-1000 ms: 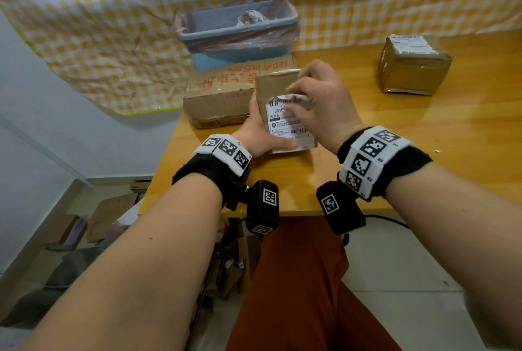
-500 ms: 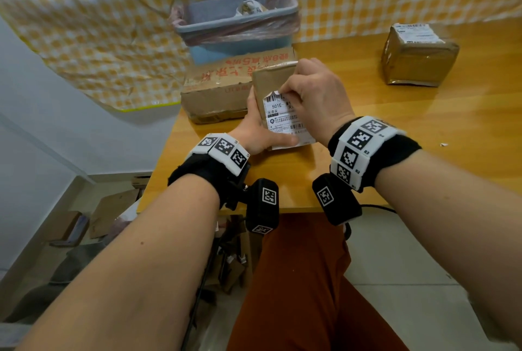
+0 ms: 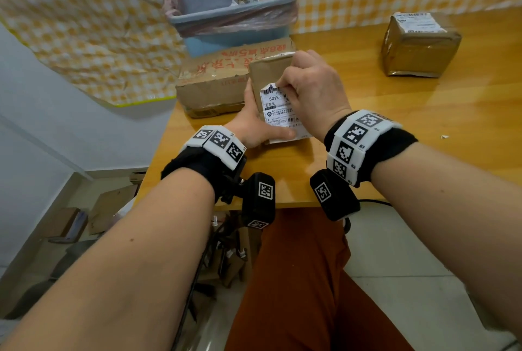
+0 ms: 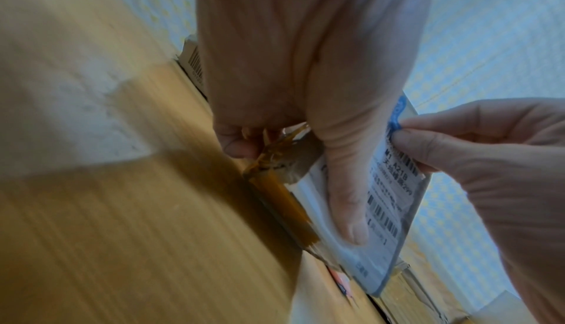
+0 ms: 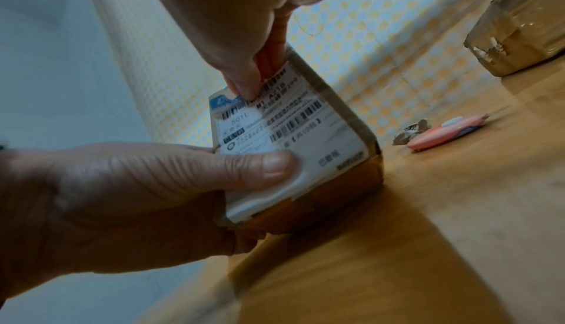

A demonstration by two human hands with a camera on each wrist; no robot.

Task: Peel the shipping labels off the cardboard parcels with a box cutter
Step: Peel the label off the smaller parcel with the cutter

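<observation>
A small brown cardboard parcel (image 3: 268, 68) stands tilted on the wooden table (image 3: 395, 130). My left hand (image 3: 262, 124) grips its lower left side, thumb pressed on the white shipping label (image 3: 278, 110). My right hand (image 3: 282, 86) pinches the label's loosened top edge between thumb and forefinger. The right wrist view shows the pinch (image 5: 247, 87) on the label (image 5: 290, 131), with the pink box cutter (image 5: 443, 133) lying on the table beyond, in neither hand. In the left wrist view the left thumb (image 4: 345, 184) lies across the label (image 4: 385, 208).
A larger flat carton (image 3: 214, 79) lies just behind the parcel, with a blue lined bin (image 3: 231, 20) behind that. Another taped parcel with a label (image 3: 418, 48) sits at the far right. A paper scrap (image 5: 409, 131) lies beside the cutter. The table's near edge is at my lap.
My right hand has shifted slightly on the label's top edge, which stays lifted from the cardboard. The left hand keeps the same grip on the parcel.
</observation>
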